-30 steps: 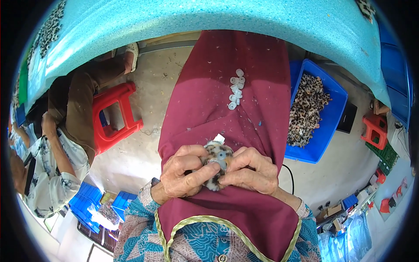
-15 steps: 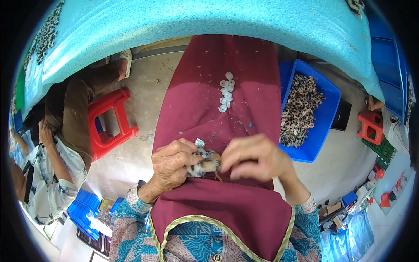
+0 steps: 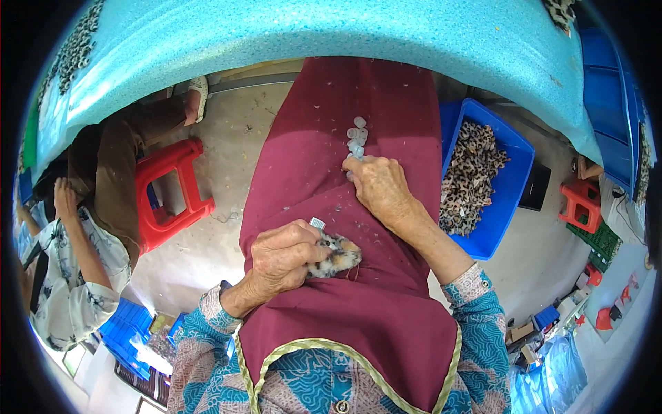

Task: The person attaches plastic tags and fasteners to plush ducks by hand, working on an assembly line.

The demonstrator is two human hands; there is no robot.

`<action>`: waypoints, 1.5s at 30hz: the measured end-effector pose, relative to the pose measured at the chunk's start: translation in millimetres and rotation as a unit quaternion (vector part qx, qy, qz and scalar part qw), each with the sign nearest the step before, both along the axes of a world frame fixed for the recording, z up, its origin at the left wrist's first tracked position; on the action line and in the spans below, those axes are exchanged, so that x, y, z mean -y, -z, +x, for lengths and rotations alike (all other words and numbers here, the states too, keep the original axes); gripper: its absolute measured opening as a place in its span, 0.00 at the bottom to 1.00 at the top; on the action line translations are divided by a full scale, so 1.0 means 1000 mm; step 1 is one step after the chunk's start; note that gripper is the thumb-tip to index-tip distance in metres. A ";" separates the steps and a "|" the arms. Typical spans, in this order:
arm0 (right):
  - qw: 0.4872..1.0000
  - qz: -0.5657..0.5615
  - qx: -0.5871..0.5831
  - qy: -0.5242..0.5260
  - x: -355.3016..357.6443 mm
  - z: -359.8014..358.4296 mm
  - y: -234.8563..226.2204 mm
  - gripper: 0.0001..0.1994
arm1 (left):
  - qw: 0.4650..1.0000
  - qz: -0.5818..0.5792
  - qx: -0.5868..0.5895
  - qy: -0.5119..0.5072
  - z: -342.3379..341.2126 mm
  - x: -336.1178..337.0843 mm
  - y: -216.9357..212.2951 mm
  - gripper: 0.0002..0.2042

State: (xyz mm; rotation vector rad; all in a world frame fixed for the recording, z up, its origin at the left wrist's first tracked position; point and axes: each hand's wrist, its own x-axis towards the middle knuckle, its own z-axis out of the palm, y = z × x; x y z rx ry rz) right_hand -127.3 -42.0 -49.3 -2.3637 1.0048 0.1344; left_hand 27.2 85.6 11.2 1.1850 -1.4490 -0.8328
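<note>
A small furry plush piece, spotted in black, white and tan, is gripped in my left hand low over the maroon apron. A white tag sticks up from the plush by my fingers, and a thin brown thread hangs near its lower edge. Farther up the lap, my right hand has its fingers closed at the near end of a row of small white plastic pieces. The fingertips cover the nearest pieces, and a pale bit shows beside the thumb.
To the right, a blue bin holds many spotted furry pieces. A turquoise-covered table spans the far side. On the left are a red stool and a seated person. Another red stool stands at far right.
My right hand has moved away from the plush, up the lap to the white plastic pieces. My left hand still holds the plush, which now shows more of its right end.
</note>
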 end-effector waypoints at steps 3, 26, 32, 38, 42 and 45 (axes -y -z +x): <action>0.999 0.005 0.044 0.027 0.004 -0.004 -0.005 0.06 | 1.000 -0.004 0.003 -0.009 -0.001 -0.002 0.001 0.12; 0.878 0.314 0.345 0.107 -0.038 0.002 -0.073 0.05 | 0.999 -0.001 0.033 0.005 0.003 -0.005 -0.006 0.12; 0.847 0.385 0.341 0.131 -0.040 -0.010 -0.073 0.06 | 1.000 0.010 0.023 -0.002 0.002 -0.005 -0.005 0.12; 0.762 0.542 0.282 0.212 -0.037 -0.012 -0.079 0.06 | 1.000 0.005 0.003 -0.009 0.003 -0.007 -0.002 0.12; 0.741 0.561 0.296 0.219 -0.037 -0.012 -0.078 0.06 | 1.000 0.006 0.002 -0.006 0.003 -0.006 -0.003 0.12; 0.770 0.524 0.311 0.190 -0.039 -0.014 -0.074 0.06 | 1.000 0.008 0.000 -0.013 0.002 -0.006 -0.003 0.12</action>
